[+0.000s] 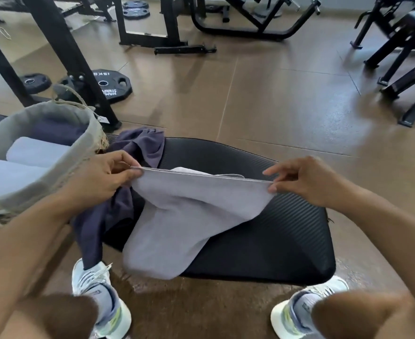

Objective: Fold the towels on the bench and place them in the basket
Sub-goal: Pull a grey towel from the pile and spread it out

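Light grey towel [177,216]: hung stretched between the two hands above the bench, its top edge pulled into a nearly straight line; the lower part sagged in a loose fold, draped over the near edge of the seat pad and dangled toward the floor.
Left hand [101,177]: gripped the towel's upper left corner, thumb and curled fingers pinching the hem.
Right hand [306,179]: pinched the upper right corner between thumb and a finger; the index finger stuck out straight toward the left, clear of the cloth.
Dark navy towel [138,148]: lay crumpled on the left part of the bench, partly behind and under the grey one, with one end trailing off the near edge down to the left shoe.
Bench [275,231]: black ribbed pad, directly in front of the person, carrying both loose towels.
Basket [30,133]: fabric-lined, with a rope handle, stood at the left end of the bench just beside the left hand; inside were two folded light grey towels [30,152] and a folded dark one [57,133] behind them.
Shoes [96,292]: pale trainers planted on the brown floor either side of the bench's near edge.
Surroundings: black weight plates [111,84] lay on the floor beyond the basket, by black machine frames [238,20].
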Demonstrator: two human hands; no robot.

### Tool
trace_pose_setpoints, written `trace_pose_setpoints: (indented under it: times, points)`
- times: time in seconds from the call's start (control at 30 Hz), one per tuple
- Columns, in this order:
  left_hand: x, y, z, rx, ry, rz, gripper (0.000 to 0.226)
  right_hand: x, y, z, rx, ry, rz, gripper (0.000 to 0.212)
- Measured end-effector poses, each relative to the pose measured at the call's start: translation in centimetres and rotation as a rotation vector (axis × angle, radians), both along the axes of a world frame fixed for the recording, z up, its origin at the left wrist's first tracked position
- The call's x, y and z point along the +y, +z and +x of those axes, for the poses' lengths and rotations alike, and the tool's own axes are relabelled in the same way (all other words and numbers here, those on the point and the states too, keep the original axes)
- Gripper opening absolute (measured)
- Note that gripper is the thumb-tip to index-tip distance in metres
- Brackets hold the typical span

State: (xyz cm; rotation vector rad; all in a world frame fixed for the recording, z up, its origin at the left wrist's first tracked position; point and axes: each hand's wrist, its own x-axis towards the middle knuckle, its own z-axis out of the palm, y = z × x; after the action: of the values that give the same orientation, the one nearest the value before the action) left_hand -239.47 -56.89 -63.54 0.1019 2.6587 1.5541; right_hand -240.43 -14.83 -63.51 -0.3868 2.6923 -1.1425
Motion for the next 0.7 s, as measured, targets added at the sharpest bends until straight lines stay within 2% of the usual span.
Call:
trace_pose_setpoints:
  times: [0.1, 0.27, 0.43, 0.6, 0.7]
  points:
    - [0.1, 0.1, 0.2, -0.027, -0.051, -0.006, 0.011, 0.1, -0.2, -0.5, -0.007, 0.003, 0.151, 0.014]
    - [0.4, -0.5, 0.0, 0.05, -0.028, -0.034, 0.017, 0.0, -0.5, -0.9, 0.037, -0.046, 0.114, 0.013]
    - [0.5, -0.2, 0.3, -0.003, -0.059, 0.005, 0.022, 0.0, 0.3, -0.2, -0.05, -0.033, -0.106, 0.013]
    - [1.0, 0.4, 1.1, -0.043, -0.049, 0.034, 0.021, 0.3, 0.9, 0.1, -0.14, -0.046, -0.357, 0.047]
    - [1.7, 1.1, 1.8, -0.082, -0.026, 0.119, 0.014, 0.2, 1.5, 0.4, -0.188, -0.071, -0.418, 0.039]
